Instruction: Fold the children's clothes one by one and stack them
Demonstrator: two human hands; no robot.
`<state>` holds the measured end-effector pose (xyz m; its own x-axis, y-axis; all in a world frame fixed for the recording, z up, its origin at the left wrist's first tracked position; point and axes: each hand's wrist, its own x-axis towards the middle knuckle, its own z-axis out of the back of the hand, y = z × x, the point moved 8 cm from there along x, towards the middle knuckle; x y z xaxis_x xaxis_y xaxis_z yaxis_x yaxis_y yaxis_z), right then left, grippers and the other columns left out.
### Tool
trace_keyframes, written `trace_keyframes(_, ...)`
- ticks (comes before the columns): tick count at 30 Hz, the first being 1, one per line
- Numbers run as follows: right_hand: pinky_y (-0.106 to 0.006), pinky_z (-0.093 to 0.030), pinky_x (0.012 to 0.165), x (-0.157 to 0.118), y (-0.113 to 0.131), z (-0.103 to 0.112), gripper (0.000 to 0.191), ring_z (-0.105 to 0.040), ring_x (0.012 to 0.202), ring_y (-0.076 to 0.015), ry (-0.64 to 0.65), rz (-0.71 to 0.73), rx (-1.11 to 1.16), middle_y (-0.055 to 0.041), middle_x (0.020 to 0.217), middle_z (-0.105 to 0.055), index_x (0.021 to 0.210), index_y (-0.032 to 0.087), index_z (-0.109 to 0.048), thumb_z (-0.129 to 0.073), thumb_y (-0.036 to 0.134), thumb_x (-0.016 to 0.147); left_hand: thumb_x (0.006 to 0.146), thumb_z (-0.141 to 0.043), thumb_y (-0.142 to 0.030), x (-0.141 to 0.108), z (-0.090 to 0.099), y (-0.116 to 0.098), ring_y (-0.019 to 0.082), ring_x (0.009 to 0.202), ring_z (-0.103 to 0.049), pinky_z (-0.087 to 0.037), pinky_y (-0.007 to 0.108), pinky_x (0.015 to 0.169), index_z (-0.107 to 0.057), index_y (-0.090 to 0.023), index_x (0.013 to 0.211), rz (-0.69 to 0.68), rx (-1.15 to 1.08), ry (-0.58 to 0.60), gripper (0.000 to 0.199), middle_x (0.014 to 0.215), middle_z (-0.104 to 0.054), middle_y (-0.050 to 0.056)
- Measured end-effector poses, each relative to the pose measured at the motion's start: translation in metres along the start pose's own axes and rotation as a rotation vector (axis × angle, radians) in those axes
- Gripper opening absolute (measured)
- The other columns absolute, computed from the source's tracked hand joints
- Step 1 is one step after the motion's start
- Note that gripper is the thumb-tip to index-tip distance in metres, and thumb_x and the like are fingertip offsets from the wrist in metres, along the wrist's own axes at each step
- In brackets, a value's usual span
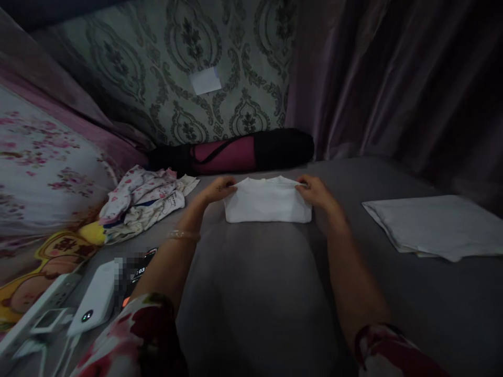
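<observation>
A white garment [268,201], folded into a wide, short rectangle with what looks like a neckline along its far edge, lies on the grey bed sheet [255,293]. At its far left corner, my left hand [220,189] pinches the fabric between thumb and fingers. My right hand [313,189] grips the far right corner the same way. Both forearms reach forward, one on each side of the garment. Off to the right lies a larger folded white cloth [436,225], touched by neither hand.
Left of my arm sit a heap of printed clothes [147,201], a white power bank [96,298], a phone [143,267], a power strip [43,309] and a yellow cartoon cushion [51,262]. A long black and magenta bag [231,154] lies along the wall. Curtains [346,78] hang at the right.
</observation>
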<state>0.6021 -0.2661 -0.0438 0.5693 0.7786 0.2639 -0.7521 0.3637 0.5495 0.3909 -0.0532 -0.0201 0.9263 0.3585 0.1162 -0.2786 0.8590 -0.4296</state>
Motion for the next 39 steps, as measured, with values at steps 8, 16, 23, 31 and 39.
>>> trace_keyframes(8,-0.040,-0.039,0.093,-0.023,0.031,0.029,0.028,-0.059,0.102,-0.0256,-0.074,0.136,-0.145,-0.0082,0.105,-0.070,0.113,0.022,-0.068,-0.050,0.026,0.091,0.095,-0.044,-0.032,-0.046,0.019,-0.025,0.020,0.099,-0.058,-0.044,0.034,0.091,-0.064,-0.016,0.112,-0.149,0.232,-0.375,0.031,0.103,-0.066,0.009)
trace_keyframes(16,-0.031,-0.039,0.090,-0.076,0.019,-0.009,0.025,-0.063,0.094,-0.0201,0.237,0.261,-0.186,-0.0029,0.099,-0.072,0.108,0.024,-0.067,-0.055,0.017,0.087,0.097,-0.041,-0.026,-0.102,-0.046,-0.023,0.020,0.103,-0.059,-0.044,0.034,0.092,-0.062,-0.018,0.114,-0.235,0.256,-0.161,0.028,0.110,-0.066,0.010)
trace_keyframes(23,-0.037,-0.032,0.102,-0.113,0.020,-0.029,0.039,-0.055,0.114,-0.0213,0.212,0.372,-0.307,-0.0079,0.122,-0.064,0.123,0.024,-0.062,-0.041,0.012,0.093,0.095,-0.042,-0.023,-0.119,-0.071,-0.026,0.022,0.106,-0.058,-0.042,0.037,0.096,-0.065,-0.019,0.113,-0.201,0.271,-0.091,0.029,0.110,-0.067,0.010)
trace_keyframes(31,-0.036,-0.035,0.097,-0.129,0.023,-0.030,0.044,-0.055,0.113,-0.0207,0.307,0.374,-0.300,-0.0079,0.118,-0.063,0.117,0.023,-0.066,-0.042,0.005,0.086,0.082,-0.048,-0.011,-0.131,-0.076,-0.029,0.024,0.109,-0.056,-0.042,0.037,0.095,-0.066,-0.021,0.110,-0.193,0.300,-0.020,0.034,0.114,-0.066,0.008)
trace_keyframes(39,-0.036,-0.033,0.104,-0.104,0.042,-0.035,0.037,-0.054,0.119,-0.0211,0.179,0.284,-0.325,-0.0085,0.125,-0.063,0.110,0.020,-0.069,-0.040,0.011,0.088,0.081,-0.046,-0.013,-0.106,-0.065,-0.032,0.023,0.103,-0.061,-0.046,0.036,0.093,-0.069,-0.018,0.097,-0.007,0.208,-0.120,0.028,0.105,-0.069,0.008)
